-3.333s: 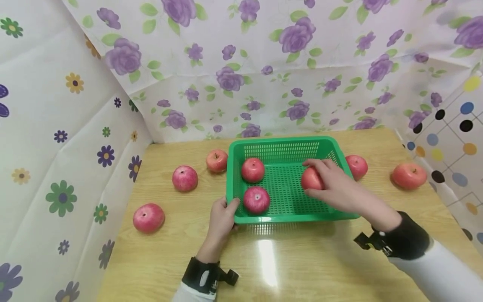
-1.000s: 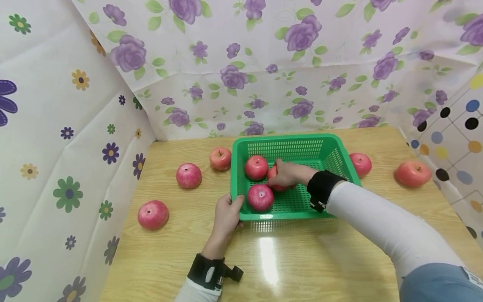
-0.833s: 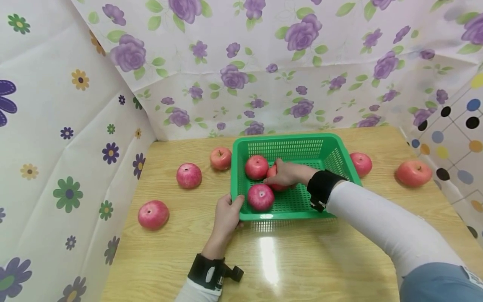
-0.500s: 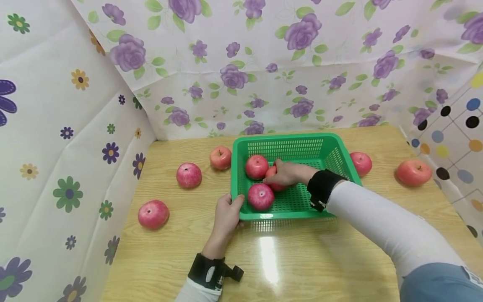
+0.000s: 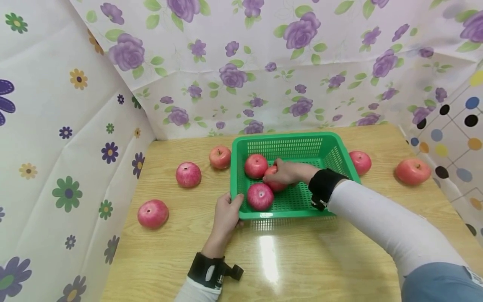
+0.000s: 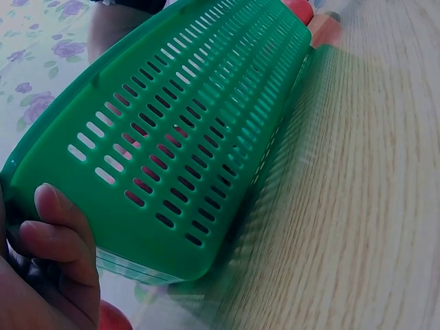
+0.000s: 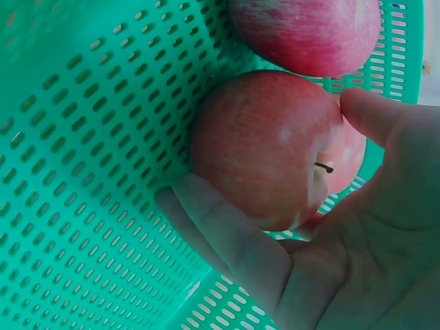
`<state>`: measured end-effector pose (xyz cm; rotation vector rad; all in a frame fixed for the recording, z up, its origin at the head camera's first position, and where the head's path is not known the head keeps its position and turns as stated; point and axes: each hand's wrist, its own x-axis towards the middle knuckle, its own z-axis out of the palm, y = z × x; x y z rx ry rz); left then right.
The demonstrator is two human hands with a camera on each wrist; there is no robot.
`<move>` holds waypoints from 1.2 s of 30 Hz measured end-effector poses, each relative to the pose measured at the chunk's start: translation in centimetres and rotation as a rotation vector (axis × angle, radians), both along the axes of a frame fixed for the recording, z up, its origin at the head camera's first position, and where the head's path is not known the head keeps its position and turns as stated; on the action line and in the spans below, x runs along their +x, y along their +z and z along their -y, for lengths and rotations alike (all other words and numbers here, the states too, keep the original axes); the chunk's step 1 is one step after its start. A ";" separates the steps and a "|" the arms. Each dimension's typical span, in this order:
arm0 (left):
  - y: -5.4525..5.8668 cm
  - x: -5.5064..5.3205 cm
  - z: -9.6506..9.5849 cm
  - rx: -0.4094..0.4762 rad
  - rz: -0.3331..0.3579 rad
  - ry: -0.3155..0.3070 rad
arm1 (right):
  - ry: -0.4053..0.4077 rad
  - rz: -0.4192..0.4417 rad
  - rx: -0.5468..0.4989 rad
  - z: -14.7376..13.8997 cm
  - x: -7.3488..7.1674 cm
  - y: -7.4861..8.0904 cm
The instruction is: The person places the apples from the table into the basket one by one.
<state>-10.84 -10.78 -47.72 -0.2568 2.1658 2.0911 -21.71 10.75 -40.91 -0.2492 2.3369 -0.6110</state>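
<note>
My left hand [image 5: 225, 213] grips the front left corner of a green plastic basket [image 5: 298, 214], thumb over the rim. In the left wrist view its curled fingers [image 6: 58, 240] show at the basket's end wall. Inside the basket, my right hand [image 5: 288, 172] holds a red apple [image 5: 271, 175] from the right. The right wrist view shows thumb and fingers around this apple [image 7: 258, 148], its stem facing the palm. Close to it lie another red apple [image 5: 256, 166] behind and a streaked, darker apple [image 5: 260, 196] in front.
Left of the basket, a red apple [image 5: 220, 157] and two darker apples [image 5: 188, 175] lie on the wooden table [image 5: 181, 251]. On the right are an apple [image 5: 360, 162] beside the basket wall and a larger one [image 5: 413, 171] farther out. Flowered sheets [image 5: 234, 105] enclose the table.
Since the oldest frame, my right hand has carried its apple leftward across the basket to the other two. Over the last second it stays nearly still; my left hand keeps its hold.
</note>
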 end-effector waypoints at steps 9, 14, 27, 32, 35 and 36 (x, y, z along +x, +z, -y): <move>-0.1 0.1 0.0 0.018 -0.030 -0.017 | -0.008 0.009 -0.017 -1.1 0.2 1.0; -0.1 0.1 0.0 0.006 -0.013 -0.003 | 0.020 -0.048 -0.007 -2.3 0.3 2.3; -0.2 0.3 -0.4 0.030 0.032 -0.019 | -0.084 -0.196 -0.281 -11.5 2.1 6.3; -0.4 0.5 -0.2 0.021 0.019 -0.007 | -0.234 -0.290 -0.395 -17.1 2.6 7.0; -0.3 0.4 0.0 0.019 0.008 -0.018 | -0.309 -0.357 -0.355 -20.5 3.1 6.6; -0.2 0.3 0.0 0.017 0.005 -0.020 | -0.323 -0.379 -0.333 -21.5 3.3 6.3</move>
